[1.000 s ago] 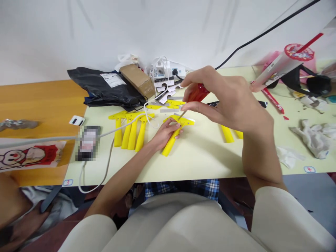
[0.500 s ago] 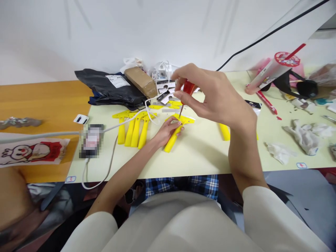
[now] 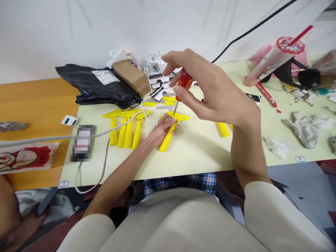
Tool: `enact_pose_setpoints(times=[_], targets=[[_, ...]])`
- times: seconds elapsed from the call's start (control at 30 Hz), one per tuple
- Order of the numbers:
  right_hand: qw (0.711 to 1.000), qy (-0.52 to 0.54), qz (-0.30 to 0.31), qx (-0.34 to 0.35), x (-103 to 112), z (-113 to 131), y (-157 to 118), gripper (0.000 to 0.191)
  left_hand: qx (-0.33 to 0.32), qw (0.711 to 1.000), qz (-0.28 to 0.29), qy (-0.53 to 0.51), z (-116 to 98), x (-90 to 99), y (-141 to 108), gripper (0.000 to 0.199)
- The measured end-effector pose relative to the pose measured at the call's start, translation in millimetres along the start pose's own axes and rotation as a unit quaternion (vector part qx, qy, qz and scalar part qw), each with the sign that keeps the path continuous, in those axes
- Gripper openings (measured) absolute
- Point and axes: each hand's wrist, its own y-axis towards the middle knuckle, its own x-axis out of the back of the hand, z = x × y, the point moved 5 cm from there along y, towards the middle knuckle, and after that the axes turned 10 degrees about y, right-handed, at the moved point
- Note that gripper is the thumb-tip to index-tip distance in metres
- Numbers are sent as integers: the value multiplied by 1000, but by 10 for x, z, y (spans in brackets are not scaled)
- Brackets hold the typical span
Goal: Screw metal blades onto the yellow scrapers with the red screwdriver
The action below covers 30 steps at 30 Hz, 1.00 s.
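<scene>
My left hand [image 3: 159,132] grips a yellow scraper [image 3: 166,141] near its head and holds it on the table, handle pointing toward me. My right hand [image 3: 214,92] is raised above it, with the red handle of a screwdriver [image 3: 185,80] between thumb and fingers. The screwdriver's thin shaft runs down to the scraper's head, its tip at or close to a screw there. Left of my left hand lie several more yellow scrapers [image 3: 128,133] side by side. Behind the held one are loose yellow pieces [image 3: 169,99] and a flat grey strip [image 3: 164,107].
A black plastic parcel [image 3: 78,84] and a cardboard box [image 3: 131,75] stand at the back left. A white cable crosses near a phone [image 3: 82,143]. More yellow handles [image 3: 222,129] lie behind my right forearm. A drink cup [image 3: 273,63] and crumpled tissues [image 3: 301,129] are at right.
The view has shifted a little, so most things sit slightly further left. My right hand's fingers have loosened slightly and shifted around the screwdriver handle; the left hand keeps its hold.
</scene>
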Motion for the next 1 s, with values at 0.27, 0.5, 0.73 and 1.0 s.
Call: enact_pose_setpoints(times=[0.27, 0.5, 0.73, 1.0], targets=[[999, -12, -23, -18, 28, -95, 35, 42, -2, 1000, 2, -1, -10, -14, -8, 42], [1000, 7, -1, 0, -14, -21, 17, 56, -3, 1000, -17, -9, -29, -11, -20, 43], [999, -25, -34, -24, -10, -50, 30, 47, -2, 1000, -9, 4, -25, -35, -24, 45], [999, 0, -32, -23, -17, -60, 33, 49, -4, 1000, -18, 2, -39, -37, -30, 45]])
